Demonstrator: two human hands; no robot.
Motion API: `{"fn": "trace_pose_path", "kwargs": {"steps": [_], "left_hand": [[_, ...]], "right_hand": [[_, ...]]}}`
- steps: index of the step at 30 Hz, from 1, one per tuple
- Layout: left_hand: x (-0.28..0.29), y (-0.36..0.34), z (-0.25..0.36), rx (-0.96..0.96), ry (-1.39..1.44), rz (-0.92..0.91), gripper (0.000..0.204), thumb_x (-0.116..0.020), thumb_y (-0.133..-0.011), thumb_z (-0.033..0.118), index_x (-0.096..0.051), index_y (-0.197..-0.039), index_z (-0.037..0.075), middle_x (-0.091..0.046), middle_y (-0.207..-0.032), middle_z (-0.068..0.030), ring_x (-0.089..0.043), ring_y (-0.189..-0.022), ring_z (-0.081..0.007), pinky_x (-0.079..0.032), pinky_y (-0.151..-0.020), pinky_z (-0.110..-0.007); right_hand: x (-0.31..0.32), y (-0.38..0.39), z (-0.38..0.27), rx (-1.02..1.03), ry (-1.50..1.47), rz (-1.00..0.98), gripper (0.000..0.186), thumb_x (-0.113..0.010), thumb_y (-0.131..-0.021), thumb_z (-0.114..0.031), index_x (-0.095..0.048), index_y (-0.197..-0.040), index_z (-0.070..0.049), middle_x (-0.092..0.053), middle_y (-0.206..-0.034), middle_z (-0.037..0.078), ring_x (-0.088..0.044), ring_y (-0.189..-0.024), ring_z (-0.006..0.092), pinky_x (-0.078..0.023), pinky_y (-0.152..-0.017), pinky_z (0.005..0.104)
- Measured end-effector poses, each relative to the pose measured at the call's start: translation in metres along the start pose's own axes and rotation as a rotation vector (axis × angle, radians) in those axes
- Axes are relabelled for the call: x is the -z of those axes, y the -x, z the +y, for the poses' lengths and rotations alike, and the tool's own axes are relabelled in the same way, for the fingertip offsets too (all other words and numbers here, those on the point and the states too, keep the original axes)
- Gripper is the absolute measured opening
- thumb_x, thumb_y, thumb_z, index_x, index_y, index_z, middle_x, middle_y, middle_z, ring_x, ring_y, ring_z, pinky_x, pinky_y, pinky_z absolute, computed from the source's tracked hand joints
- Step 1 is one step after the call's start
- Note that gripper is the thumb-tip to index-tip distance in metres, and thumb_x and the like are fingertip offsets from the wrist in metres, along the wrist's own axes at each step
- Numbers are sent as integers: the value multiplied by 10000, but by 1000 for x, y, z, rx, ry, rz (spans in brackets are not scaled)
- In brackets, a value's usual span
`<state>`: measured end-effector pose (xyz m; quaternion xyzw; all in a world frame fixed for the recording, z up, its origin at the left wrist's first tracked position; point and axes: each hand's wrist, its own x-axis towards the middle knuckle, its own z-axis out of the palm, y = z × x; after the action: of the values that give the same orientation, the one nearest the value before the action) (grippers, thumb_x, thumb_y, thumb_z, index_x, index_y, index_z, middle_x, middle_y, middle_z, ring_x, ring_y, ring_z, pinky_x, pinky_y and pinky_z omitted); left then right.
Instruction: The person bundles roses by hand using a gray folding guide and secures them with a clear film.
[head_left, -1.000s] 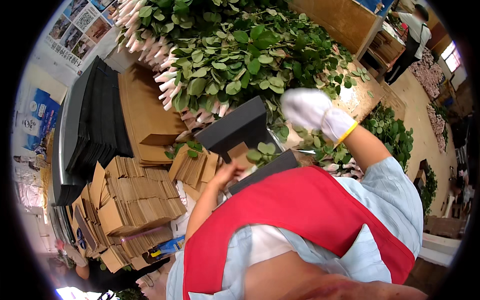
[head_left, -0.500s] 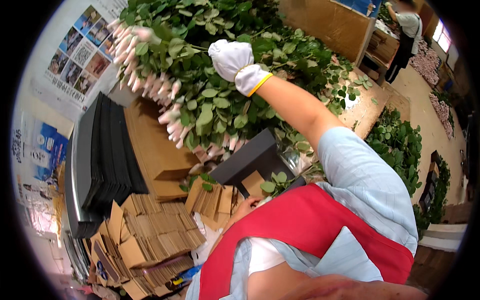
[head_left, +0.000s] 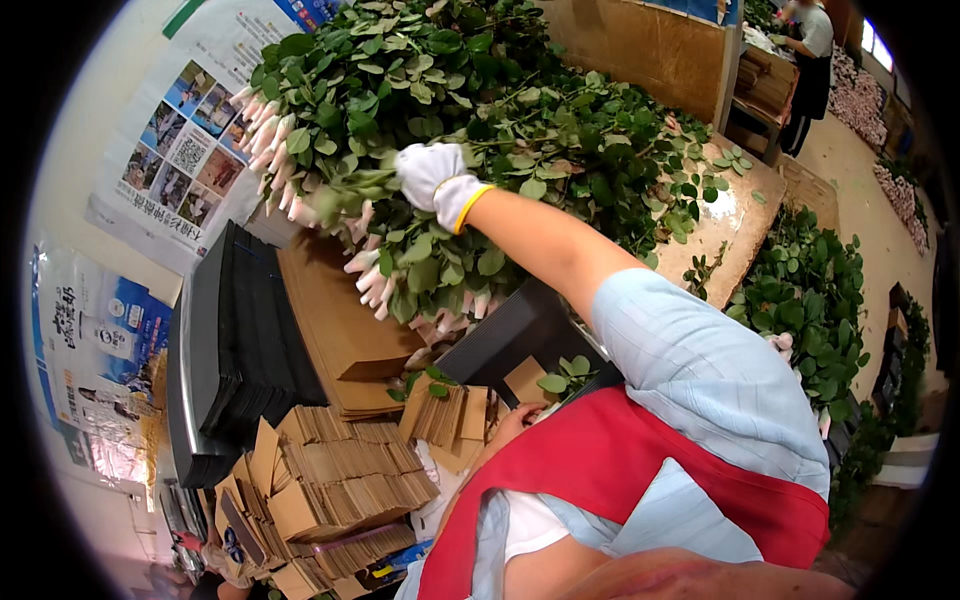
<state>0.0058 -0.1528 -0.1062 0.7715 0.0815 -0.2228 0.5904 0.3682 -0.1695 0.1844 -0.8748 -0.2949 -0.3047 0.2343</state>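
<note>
A big heap of leafy rose stems [head_left: 590, 140], many with heads in pale pink-white sleeves, lies ahead of me. My right hand [head_left: 435, 180], in a white glove with a yellow cuff, reaches over it. Its fingers are closed on a rose stem [head_left: 375, 185] that points left, its sleeved head blurred. Low in the middle, my bare left hand [head_left: 513, 427] is half hidden by my red apron. Its visible fingers curl beside a dark grey box [head_left: 500, 330], and what they hold is hidden. Green leaves [head_left: 568, 376] stick out next to it.
Stacked folded cardboard pieces [head_left: 350, 470] stand at lower left, beside black sheets [head_left: 250, 350] and a brown cardboard sheet [head_left: 325, 320]. More leafy stems [head_left: 805, 290] are at the right. A wooden panel [head_left: 640, 60] rises behind the heap. Another person [head_left: 810, 60] stands at far right.
My right hand has moved down and left over the heap, drawing the rose with it. The view has shifted slightly. My left hand stays by the dark grey box.
</note>
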Motion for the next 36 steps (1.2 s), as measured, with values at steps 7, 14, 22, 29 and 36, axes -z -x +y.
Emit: {"fn": "trace_pose_path", "kwargs": {"steps": [7, 14, 22, 29, 36], "left_hand": [[-4, 1, 40, -110, -59, 17, 388, -701, -828, 102, -619, -1200, 28, -620, -1043, -70, -573, -861, -115, -476, -808, -239], [2, 3, 3, -100, -181, 126, 296, -698, -840, 135, -673, -1124, 59, -673, -1014, -103, -640, -900, -178, -505, -790, -281], [-3, 20, 39, -272, -438, 175, 312, -722, -802, 140, -686, -1098, 48, -628, -1009, -124, -589, -940, -278, -489, -808, -341], [0, 17, 57, -396, -483, 132, 340, -746, -756, 129, -681, -1078, 42, -630, -1077, -117, -547, -1011, -303, -444, -889, -365], [-2, 21, 46, -327, -331, 235, 465, -781, -730, 118, -633, -1163, 40, -638, -1092, -142, -542, -1055, -312, -440, -907, -375]], "right_hand": [[84, -7, 10, 401, 146, 333, 61, -585, -709, -156, -572, -759, -125, -578, -650, 50, -614, -524, 213, -415, -415, 396], [144, 112, 93, 366, 140, -326, 93, -593, -792, -213, -636, -767, -134, -638, -698, 66, -614, -527, 269, -490, -477, 381], [65, 213, 113, -54, -196, -1159, 401, -597, -805, -384, -666, -1066, -88, -684, -1020, 159, -655, -947, 312, -525, -813, 377], [45, 65, 115, 315, -149, -147, 262, -588, -836, -343, -649, -849, -88, -683, -923, 118, -657, -789, 323, -534, -778, 360], [49, 22, 78, 464, 114, 276, 56, -561, -761, -92, -610, -789, -93, -617, -780, 122, -608, -642, 292, -491, -769, 454]]}}
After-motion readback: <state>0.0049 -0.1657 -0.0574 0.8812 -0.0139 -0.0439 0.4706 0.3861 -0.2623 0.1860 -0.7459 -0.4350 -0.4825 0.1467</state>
